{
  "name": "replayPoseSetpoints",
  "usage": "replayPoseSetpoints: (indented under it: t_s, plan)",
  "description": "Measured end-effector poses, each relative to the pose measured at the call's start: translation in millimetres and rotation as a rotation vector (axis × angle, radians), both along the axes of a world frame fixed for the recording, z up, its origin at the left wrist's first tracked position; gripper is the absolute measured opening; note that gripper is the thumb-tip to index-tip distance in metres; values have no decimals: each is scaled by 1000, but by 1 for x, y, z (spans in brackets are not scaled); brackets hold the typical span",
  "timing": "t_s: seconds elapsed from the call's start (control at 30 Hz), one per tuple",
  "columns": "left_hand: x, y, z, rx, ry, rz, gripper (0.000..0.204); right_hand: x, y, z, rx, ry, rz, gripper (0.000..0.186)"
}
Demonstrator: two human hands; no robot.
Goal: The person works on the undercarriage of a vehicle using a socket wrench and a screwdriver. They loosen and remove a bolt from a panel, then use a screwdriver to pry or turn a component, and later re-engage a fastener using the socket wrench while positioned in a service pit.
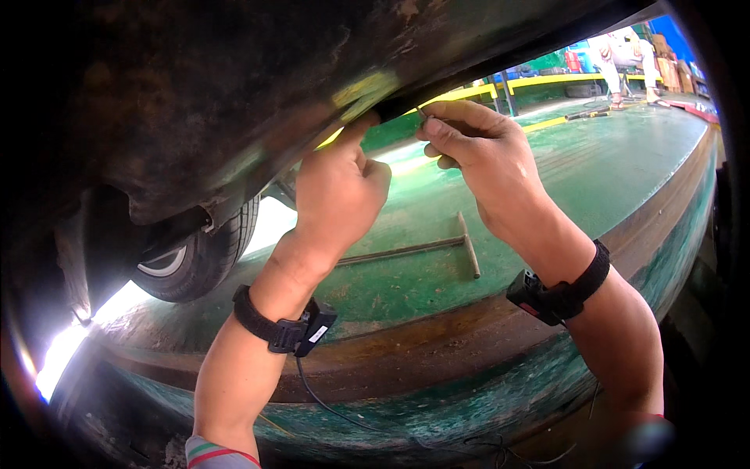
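Observation:
The dark underside panel of a vehicle [258,86] hangs overhead, with its lower edge running up to the right. My left hand [336,191] is raised against that edge, its fingers curled and one fingertip touching the dark rim. What those fingers hold, if anything, is hidden. Close by on the right, my right hand [488,148] is closed in a pinch between thumb and forefinger. A small thin metal piece [421,114] pokes up from this pinch, near the panel's edge; its exact kind is too small to tell.
Below my hands, a T-shaped metal bar [422,248] lies on the green platform [570,184], which has a brown worn edge. A vehicle wheel [199,258] stands at left. Black wrist straps carry small boxes; a cable [336,414] trails below. Another person [625,59] is far right, near yellow rails.

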State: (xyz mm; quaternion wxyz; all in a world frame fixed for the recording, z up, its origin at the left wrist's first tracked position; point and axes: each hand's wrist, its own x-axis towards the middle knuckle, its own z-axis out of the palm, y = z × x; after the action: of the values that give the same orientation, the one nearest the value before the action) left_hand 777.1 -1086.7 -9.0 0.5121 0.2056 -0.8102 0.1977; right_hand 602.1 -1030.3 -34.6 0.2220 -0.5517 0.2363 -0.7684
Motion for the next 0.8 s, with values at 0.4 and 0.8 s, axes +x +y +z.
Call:
replayPoseSetpoints:
  t_s: [0.4, 0.8]
  plan:
    - [-2, 2, 0, 26, 2, -29, 47, 37, -7, 2, -66, -452, 309, 27]
    - [2, 0, 0, -18, 11, -37, 60, 47, -9, 11, -80, -500, 253, 20]
